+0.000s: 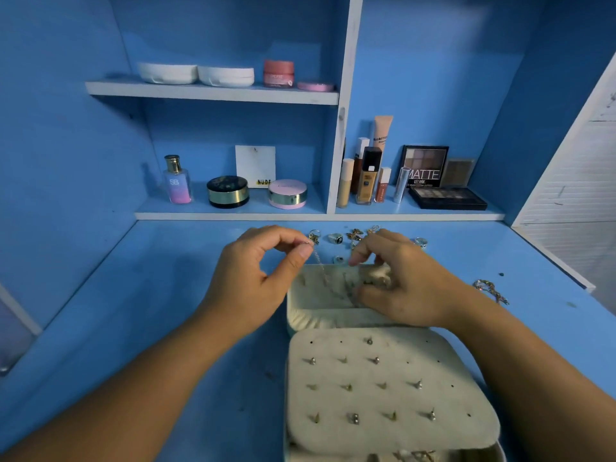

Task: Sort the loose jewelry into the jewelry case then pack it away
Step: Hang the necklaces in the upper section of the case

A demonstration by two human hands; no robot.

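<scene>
jewelry case (393, 438): cream, open | chain (320, 266): dangling over far half | rings (335, 238): behind case

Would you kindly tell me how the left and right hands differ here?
The left hand pinches the chain at its top, above the jewelry case; the right hand sits lower, fingers inside its far section. The left hand is mostly beside the case, the right hand over it. Both apparently hold one chain.
</scene>
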